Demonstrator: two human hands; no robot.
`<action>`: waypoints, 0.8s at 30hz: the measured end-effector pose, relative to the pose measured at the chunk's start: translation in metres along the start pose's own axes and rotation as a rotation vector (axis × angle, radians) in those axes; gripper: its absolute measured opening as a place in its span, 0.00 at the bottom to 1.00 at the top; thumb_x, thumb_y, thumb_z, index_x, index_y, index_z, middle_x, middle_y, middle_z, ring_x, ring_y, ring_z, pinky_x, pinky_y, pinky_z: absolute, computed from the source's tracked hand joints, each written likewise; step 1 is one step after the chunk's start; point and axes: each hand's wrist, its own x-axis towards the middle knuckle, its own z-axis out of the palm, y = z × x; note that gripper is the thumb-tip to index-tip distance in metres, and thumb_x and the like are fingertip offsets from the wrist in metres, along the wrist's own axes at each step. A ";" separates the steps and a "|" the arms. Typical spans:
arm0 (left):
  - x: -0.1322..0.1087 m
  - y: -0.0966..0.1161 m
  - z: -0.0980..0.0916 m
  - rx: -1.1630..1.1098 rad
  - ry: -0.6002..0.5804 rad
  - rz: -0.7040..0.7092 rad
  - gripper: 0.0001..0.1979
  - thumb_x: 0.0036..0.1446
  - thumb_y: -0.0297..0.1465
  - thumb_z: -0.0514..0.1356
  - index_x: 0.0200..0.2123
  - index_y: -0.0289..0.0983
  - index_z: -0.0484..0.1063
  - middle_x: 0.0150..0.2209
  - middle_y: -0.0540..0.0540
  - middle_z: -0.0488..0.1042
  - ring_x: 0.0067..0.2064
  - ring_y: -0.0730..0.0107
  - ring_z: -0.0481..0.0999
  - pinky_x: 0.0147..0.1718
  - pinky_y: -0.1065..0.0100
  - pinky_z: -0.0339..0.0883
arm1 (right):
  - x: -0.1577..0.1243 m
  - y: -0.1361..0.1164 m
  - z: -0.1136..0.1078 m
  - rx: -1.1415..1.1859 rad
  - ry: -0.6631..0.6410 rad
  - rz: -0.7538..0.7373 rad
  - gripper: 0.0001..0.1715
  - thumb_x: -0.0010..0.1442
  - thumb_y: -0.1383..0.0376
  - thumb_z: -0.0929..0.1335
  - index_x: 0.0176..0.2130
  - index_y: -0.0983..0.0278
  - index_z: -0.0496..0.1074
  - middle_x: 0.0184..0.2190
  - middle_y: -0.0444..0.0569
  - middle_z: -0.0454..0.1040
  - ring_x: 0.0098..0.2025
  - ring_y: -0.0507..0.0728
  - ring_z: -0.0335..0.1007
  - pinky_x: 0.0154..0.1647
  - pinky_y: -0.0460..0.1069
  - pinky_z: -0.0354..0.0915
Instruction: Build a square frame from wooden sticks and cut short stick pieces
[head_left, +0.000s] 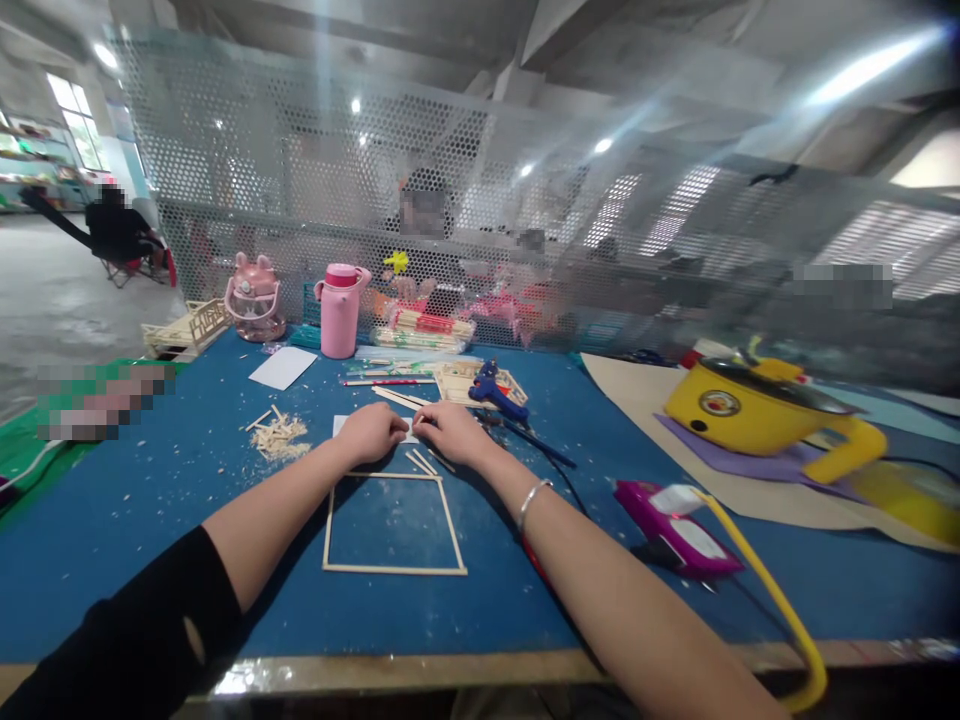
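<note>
My left hand and my right hand meet over a small white paper, fingertips pinched close together. What sits between the fingers is too small to make out. Just below them lie short wooden sticks. Nearer to me, a rectangular frame of thin wooden sticks rests flat on the blue tabletop. Beyond my right hand is a blue glue gun, beside a small tray-like wooden stick structure. Longer sticks lie just past my fingers.
A pile of stick scraps lies at left, near a white card. Behind stand a pink jug, a clear pink bottle and bundled sticks. At right are a purple power strip, its yellow cord, and a yellow pot.
</note>
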 end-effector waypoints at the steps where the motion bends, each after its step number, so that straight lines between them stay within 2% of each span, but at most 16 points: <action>1: 0.000 0.000 0.000 0.005 -0.001 0.002 0.11 0.53 0.31 0.55 0.34 0.42 0.78 0.31 0.46 0.75 0.35 0.65 0.73 0.34 0.71 0.61 | 0.000 -0.002 -0.001 -0.046 0.007 0.000 0.09 0.55 0.69 0.64 0.31 0.65 0.75 0.32 0.51 0.77 0.38 0.56 0.68 0.40 0.48 0.56; 10: 0.001 0.002 -0.001 0.035 -0.015 0.012 0.12 0.53 0.31 0.54 0.33 0.41 0.78 0.31 0.44 0.74 0.34 0.63 0.73 0.32 0.69 0.60 | -0.001 -0.013 -0.002 -0.279 -0.023 -0.001 0.10 0.58 0.67 0.63 0.32 0.64 0.74 0.34 0.51 0.77 0.40 0.57 0.68 0.40 0.49 0.52; 18: 0.001 0.001 -0.001 0.035 -0.026 0.004 0.13 0.54 0.32 0.54 0.38 0.43 0.78 0.34 0.43 0.75 0.36 0.63 0.73 0.35 0.68 0.62 | -0.002 -0.021 0.001 -0.339 -0.015 0.053 0.10 0.59 0.65 0.63 0.33 0.63 0.74 0.35 0.51 0.77 0.42 0.58 0.68 0.40 0.50 0.52; 24: 0.001 0.002 -0.002 0.040 -0.029 -0.002 0.13 0.54 0.31 0.54 0.37 0.43 0.78 0.33 0.44 0.76 0.36 0.64 0.73 0.36 0.69 0.62 | -0.003 -0.020 0.003 -0.330 0.010 0.098 0.10 0.58 0.66 0.63 0.32 0.62 0.74 0.34 0.49 0.77 0.39 0.57 0.70 0.38 0.49 0.53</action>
